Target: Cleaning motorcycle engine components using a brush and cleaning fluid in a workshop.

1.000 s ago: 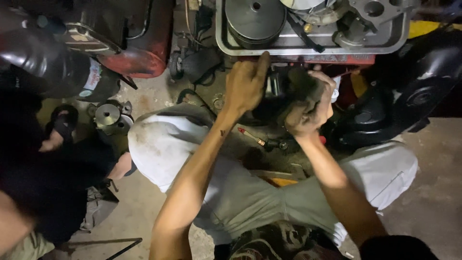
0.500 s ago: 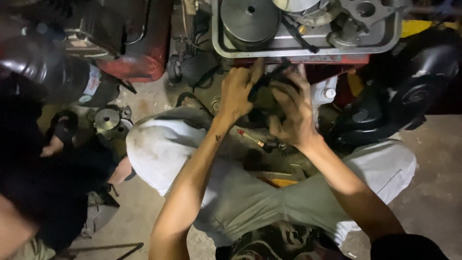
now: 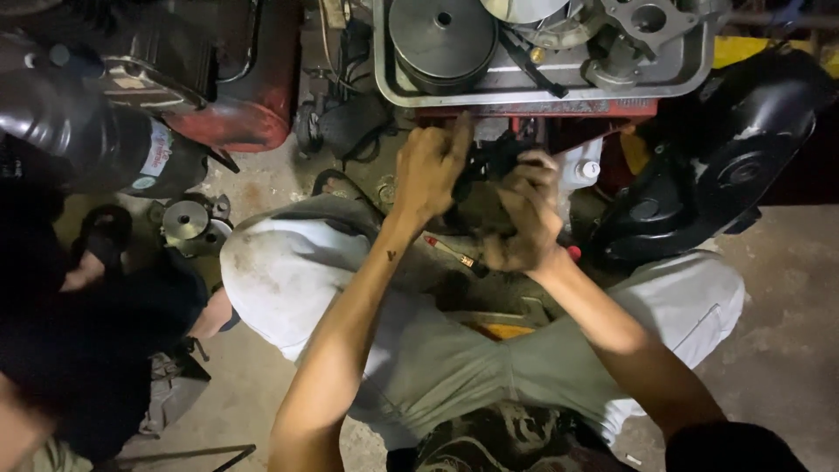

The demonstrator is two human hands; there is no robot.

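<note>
The person is sitting on the concrete floor (image 3: 786,350) with knees spread wide, in pale trousers (image 3: 288,280), and both bare hands are reaching forward into the space between the knees. The left hand (image 3: 433,170) is stretching out with its fingers (image 3: 461,131) lying nearly straight and close together, the tips pressing against the edge just under the metal tray (image 3: 524,87); it is not closing around anything that can be seen. The right hand (image 3: 524,214), smeared with grease, is curling around a dark engine part (image 3: 494,162) that is sitting just below the tray, directly between the two hands; its fingers are bent over the part, though how firmly they are gripping cannot be told. The tray is holding a dark round pulley (image 3: 441,39) on the left and pale cast metal pieces (image 3: 638,26) on the right. A small screwdriver with a red handle (image 3: 450,251) is lying under the left wrist, near the right hand. A black curved cover (image 3: 725,157) is standing just to the right of the hands, and a red tank (image 3: 253,96) is sitting well to the left. At the left edge another person in dark clothing (image 3: 87,341) is crouching beside a small round metal part (image 3: 186,220).
</note>
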